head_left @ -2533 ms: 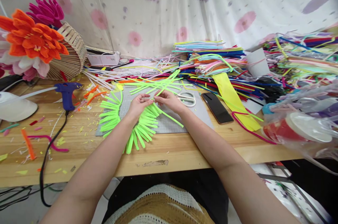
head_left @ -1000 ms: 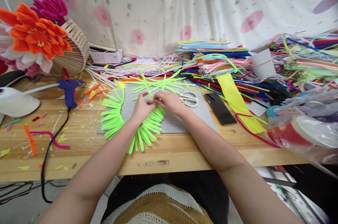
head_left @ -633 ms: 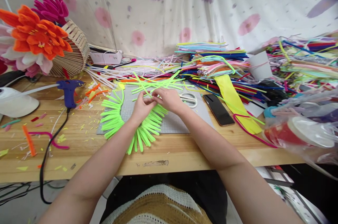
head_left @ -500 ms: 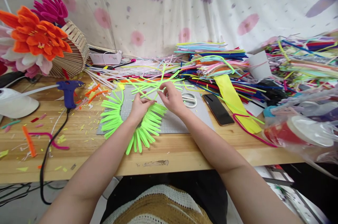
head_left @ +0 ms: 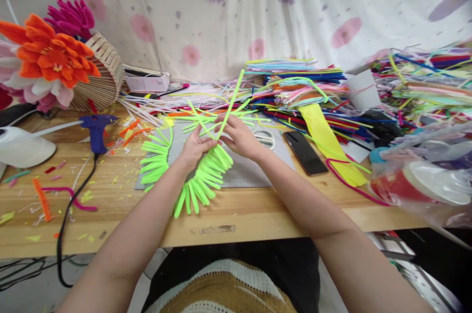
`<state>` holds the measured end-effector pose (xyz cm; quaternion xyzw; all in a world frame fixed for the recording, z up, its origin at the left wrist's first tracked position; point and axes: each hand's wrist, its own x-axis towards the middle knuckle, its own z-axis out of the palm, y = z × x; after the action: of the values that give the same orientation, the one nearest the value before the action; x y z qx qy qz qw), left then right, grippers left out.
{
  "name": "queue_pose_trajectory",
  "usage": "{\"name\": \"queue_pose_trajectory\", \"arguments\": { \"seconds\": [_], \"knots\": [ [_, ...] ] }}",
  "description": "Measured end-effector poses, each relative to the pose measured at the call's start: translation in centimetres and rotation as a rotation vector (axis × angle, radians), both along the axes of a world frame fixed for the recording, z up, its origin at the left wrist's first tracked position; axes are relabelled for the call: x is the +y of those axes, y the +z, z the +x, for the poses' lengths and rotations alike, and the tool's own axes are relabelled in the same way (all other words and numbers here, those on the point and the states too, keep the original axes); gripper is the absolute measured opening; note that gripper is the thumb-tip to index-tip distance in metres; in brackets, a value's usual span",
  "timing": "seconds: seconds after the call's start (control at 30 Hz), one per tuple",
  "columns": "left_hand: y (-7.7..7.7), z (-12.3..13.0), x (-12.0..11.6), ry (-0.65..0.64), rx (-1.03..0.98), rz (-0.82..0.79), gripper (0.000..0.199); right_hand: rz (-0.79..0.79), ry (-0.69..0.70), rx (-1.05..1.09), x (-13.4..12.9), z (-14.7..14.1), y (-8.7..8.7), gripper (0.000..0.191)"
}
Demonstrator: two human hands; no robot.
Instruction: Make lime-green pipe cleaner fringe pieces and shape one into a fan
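A curved fringe of bright green pipe cleaners [head_left: 199, 190], with many folded loops side by side, lies over the grey cutting mat [head_left: 250, 173] and the table edge of it. My left hand [head_left: 197, 147] pinches the fringe's upper right end between thumb and fingers. Just to its right, my right hand [head_left: 238, 136] has its fingers closed around a green pipe cleaner [head_left: 235, 94] that sticks up and away at a slant, its lower end at the fringe. Loose green pipe cleaners [head_left: 191, 117] lie crossed behind both hands. White-handled scissors [head_left: 266, 139] rest beside my right wrist, partly hidden.
A blue glue gun [head_left: 96, 133] with a black cord stands at left, near scraps and a basket [head_left: 105, 72] of fuzzy flowers. A phone [head_left: 305, 153] and a yellow strip [head_left: 328, 143] lie at right. Pipe cleaner bundles [head_left: 295, 77] line the back; a wrapped red cup [head_left: 398, 183] stands far right.
The slanted green pipe cleaner at my right hand now stands up higher and leans right. My right hand has turned slightly, and the fringe's end has lifted and shifted a little.
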<state>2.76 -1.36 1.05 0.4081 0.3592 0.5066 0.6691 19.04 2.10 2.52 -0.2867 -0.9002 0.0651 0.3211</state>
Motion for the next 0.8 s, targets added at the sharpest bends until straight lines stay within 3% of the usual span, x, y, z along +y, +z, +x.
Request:
{"name": "queue_pose_trajectory", "arguments": {
  "seconds": [0.17, 0.33, 0.43, 0.6, 0.8],
  "knots": [
    [-0.3, 0.1, -0.1, -0.063, 0.017, -0.062, 0.103, 0.009, 0.079, -0.026, -0.1, 0.1, 0.2, 0.020],
    [-0.4, -0.1, 0.2, 0.067, -0.042, -0.065, 0.108, 0.050, -0.033, -0.140, 0.1, 0.1, 0.8, 0.023],
    [-0.5, -0.2, 0.5, 0.109, -0.046, 0.008, 0.092, 0.024, -0.150, -0.268, -0.3, 0.1, 1.3, 0.028],
    [-1.6, 0.0, 1.0, 0.147, 0.146, 0.094, 0.044, -0.054, -0.218, -0.402, -0.9, -0.1, 1.7, 0.026],
    [-2.2, 0.4, 1.1, 0.279, 0.201, 0.056, 0.033, -0.190, -0.221, -0.450, -0.7, -0.5, 1.6, 0.029]
  ]
}}
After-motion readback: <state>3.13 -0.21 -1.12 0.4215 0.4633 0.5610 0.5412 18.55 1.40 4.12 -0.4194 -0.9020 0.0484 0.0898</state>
